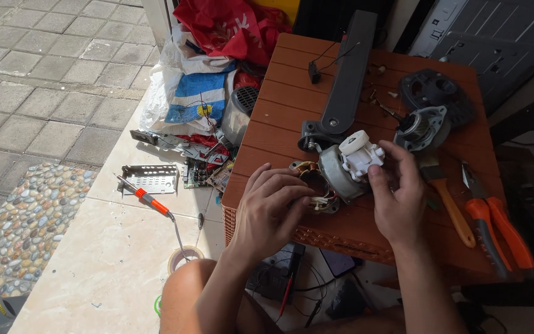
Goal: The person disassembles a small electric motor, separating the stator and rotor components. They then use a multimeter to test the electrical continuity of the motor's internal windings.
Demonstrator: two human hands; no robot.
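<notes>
Fan motor point(341, 170) sits mid-frame on the brown table point(279, 93), steadied for inspection: the right hand point(397, 198) pinches its white gearbox point(360, 154), while the left hand point(273, 207) curls loosely around the copper windings point(307, 170).

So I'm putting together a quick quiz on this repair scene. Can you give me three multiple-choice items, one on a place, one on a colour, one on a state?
1. Where do the orange-handled pliers lie?
A. on the floor tiles
B. on the brown table, to the right of the hands
C. in the left hand

2. What colour is the gear housing on the small motor?
A. white
B. blue
C. green

3. How is the motor held?
A. lying untouched
B. by one hand alone
C. by the left hand and the right hand together

Answers: 1 B, they rest near the table's right edge. 2 A, the plastic part looks plain white. 3 C, fingers of both hands touch it.
</notes>
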